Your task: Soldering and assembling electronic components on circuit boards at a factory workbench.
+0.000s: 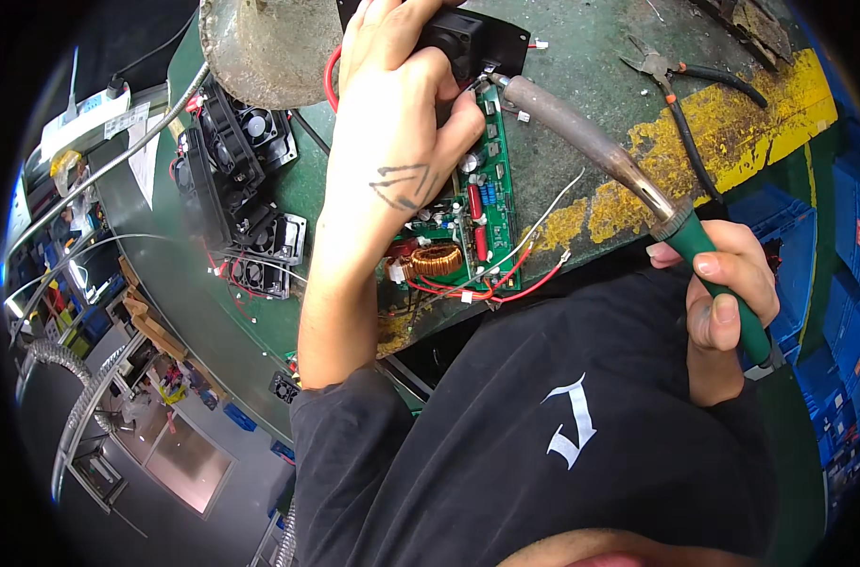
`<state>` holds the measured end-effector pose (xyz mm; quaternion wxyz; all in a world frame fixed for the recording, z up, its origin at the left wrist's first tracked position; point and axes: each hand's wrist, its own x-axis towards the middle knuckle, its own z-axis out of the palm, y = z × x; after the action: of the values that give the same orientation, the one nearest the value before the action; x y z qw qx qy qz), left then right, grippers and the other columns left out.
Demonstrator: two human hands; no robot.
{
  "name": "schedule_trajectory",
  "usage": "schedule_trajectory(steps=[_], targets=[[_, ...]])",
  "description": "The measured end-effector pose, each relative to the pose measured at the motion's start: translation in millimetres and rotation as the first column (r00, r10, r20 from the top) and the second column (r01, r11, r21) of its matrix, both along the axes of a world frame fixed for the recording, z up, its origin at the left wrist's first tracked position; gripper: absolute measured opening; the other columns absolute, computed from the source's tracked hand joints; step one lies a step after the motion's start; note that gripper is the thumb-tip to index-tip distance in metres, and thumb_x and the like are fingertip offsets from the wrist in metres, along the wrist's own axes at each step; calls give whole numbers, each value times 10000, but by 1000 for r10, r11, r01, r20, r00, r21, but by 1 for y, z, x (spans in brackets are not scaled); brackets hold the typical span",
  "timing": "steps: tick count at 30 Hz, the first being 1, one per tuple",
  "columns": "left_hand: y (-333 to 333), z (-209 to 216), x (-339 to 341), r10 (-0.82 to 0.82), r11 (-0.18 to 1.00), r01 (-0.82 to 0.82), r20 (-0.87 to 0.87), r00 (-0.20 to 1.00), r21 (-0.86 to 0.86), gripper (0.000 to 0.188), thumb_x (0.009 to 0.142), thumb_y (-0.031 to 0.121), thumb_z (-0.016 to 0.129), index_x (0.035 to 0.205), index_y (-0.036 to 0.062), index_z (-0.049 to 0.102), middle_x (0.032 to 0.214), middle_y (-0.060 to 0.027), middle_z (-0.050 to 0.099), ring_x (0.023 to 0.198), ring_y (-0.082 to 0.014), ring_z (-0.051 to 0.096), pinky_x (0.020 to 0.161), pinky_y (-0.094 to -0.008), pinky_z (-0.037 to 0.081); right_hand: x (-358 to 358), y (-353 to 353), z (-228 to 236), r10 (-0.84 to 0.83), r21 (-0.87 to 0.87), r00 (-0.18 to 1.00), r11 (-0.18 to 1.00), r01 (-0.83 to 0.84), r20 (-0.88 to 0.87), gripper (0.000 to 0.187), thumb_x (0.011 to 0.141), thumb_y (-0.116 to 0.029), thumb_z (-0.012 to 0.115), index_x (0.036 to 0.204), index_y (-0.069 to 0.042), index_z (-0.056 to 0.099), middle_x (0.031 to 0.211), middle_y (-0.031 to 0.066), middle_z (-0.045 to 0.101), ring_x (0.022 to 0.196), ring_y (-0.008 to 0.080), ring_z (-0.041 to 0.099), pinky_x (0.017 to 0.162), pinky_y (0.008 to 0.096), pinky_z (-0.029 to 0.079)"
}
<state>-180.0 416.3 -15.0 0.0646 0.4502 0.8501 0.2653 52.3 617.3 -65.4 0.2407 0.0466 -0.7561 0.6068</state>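
Observation:
My right hand (728,288) is wrapped round the green handle of a soldering iron (581,128). The iron's tip meets the edge of a black fan housing (454,42), just above a green circuit board (494,180). Over that board reaches my left hand (397,104), its upper fingers against the fan housing. Its thumb and forefinger close together beside the iron's tip; what they pinch is mostly hidden. The board carries a copper-wound coil (437,260), red cylindrical parts and several loose red and white wires (534,283) at its near end.
Pliers with black handles (652,64) lie on the green worktop (581,57) at the far right, by worn yellow paint (780,109). Several black fans (250,142) are piled to the left, near a dull metal hood (265,47). Blue bins (846,312) stand at the right.

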Motion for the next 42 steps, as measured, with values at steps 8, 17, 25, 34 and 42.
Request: schedule_trajectory(steps=[8, 17, 25, 34, 42], targets=[[0, -2, -1, -33, 999, 32, -49, 998, -25, 212, 744, 13, 716, 763, -4, 506, 1431, -255, 526, 1402, -509, 402, 1169, -558, 300, 0, 3, 13, 45, 54, 997, 997, -48, 64, 337, 990, -281, 499, 1112, 10, 616, 926, 288, 665, 691, 294, 693, 591, 368, 597], [3, 0, 0, -29, 999, 27, -50, 998, -29, 196, 733, 3, 707, 766, -7, 515, 1415, -252, 532, 1394, -502, 412, 1166, -550, 306, 4, 4, 25, 58, 49, 985, 997, -67, 159, 304, 1011, -296, 578, 1106, -31, 692, 1047, 224, 695, 839, 299, 715, 730, 364, 587], [4, -1, 0, -29, 1000, 29, -35, 999, -4, 192, 740, 22, 709, 768, -9, 521, 1407, -257, 534, 1391, -504, 416, 1165, -549, 306, 6, 2, 13, 11, -3, 996, 1000, -10, 87, 333, 1019, -319, 568, 1105, -20, 686, 1043, 242, 686, 856, 300, 715, 747, 375, 593], [4, -1, 1, -14, 999, 13, -30, 999, -49, 198, 741, 21, 711, 768, -9, 518, 1401, -249, 538, 1389, -497, 419, 1167, -540, 307, 11, 8, 17, 60, -52, 994, 997, -55, 92, 327, 1032, -312, 539, 1140, -20, 640, 1029, 242, 678, 847, 293, 715, 756, 382, 607], [2, -2, 1, -27, 1000, 28, -43, 999, 11, 198, 746, 5, 707, 772, -6, 511, 1399, -247, 538, 1386, -495, 422, 1171, -543, 303, 15, 6, 0, -86, -240, 996, 968, 79, -22, 399, 1005, -327, 446, 1134, 16, 603, 932, 288, 641, 664, 303, 678, 587, 384, 594]])
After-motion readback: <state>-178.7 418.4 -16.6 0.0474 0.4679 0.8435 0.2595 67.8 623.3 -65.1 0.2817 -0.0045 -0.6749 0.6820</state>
